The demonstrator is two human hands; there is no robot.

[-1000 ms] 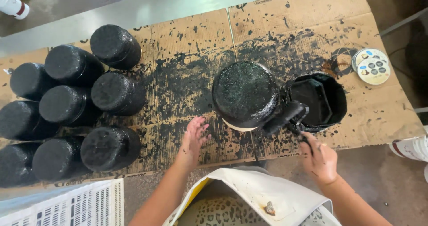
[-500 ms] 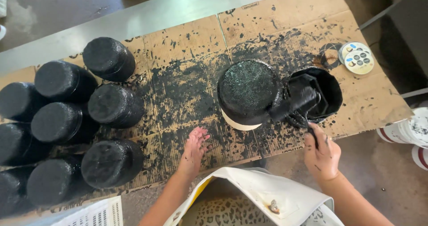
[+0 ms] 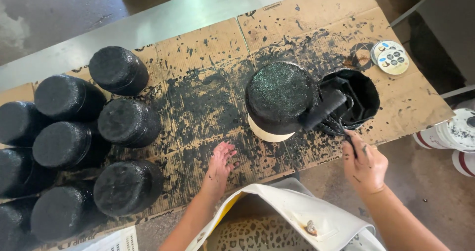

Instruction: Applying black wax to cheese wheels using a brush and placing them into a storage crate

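My right hand [image 3: 365, 163] grips the handle of a black paint brush [image 3: 326, 113], whose bristles lie against the right side of an upturned pot [image 3: 280, 96]. The pot's top and upper side are wet black; its lower rim is still cream. My left hand [image 3: 220, 165], smeared with black, rests with spread fingers on the stained cardboard [image 3: 208, 92] in front of the pot, holding nothing. Just right of the pot stands a black paint tub [image 3: 361, 100].
Several pots coated in black [image 3: 129, 122] stand in a cluster at the left. A round tin lid [image 3: 390, 56] lies at the far right of the cardboard. White buckets [image 3: 448, 135] stand on the floor at the right. A white apron [image 3: 292, 216] hangs below.
The view has shifted slightly. My right hand has moved the brush a little up along the pot's right side. My left hand stays on the cardboard.
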